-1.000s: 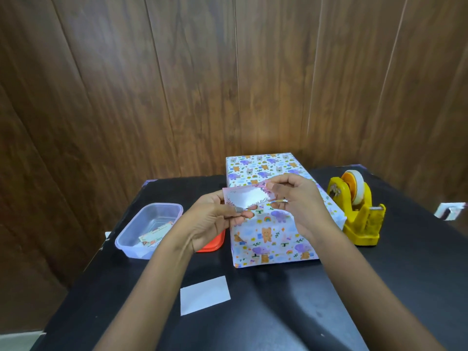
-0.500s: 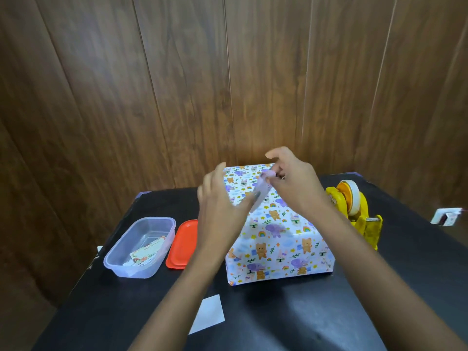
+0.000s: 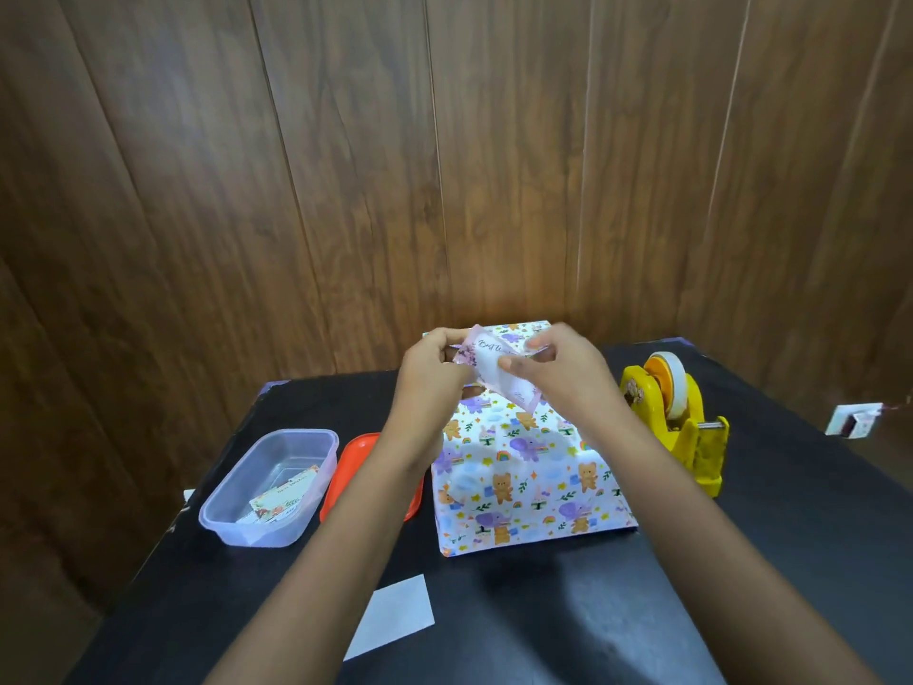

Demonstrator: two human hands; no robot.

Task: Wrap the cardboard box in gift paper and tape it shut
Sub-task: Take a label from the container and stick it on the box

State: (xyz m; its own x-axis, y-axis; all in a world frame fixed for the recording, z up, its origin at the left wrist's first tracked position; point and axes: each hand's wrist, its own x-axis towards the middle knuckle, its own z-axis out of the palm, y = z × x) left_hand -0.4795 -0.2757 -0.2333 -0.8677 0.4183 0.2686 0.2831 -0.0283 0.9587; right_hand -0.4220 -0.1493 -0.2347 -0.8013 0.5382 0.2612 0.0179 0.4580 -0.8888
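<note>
Clear plastic tub (image 3: pixel 232 529) at lower left keeps spare cards within your reach, its orange lid (image 3: pixel 348 467) set just beside it so the tub is open. The white slip (image 3: pixel 395 615) at bottom centre, probably a peeled backing, lies apart. Your left hand (image 3: pixel 430 368) pinches the left end of the "Best Wishes" card (image 3: pixel 494 370) and your right hand (image 3: pixel 558 373) pinches its near edge. Together they hold it above the far top of the box (image 3: pixel 514 437), which sits mid-frame, already covered in animal-print paper (image 3: pixel 533 506). The yellow tape dispenser (image 3: pixel 677 422) stands handy at right.

Glossy paper-wrapped box (image 3: pixel 523 467), plastic tub (image 3: pixel 257 506)
</note>
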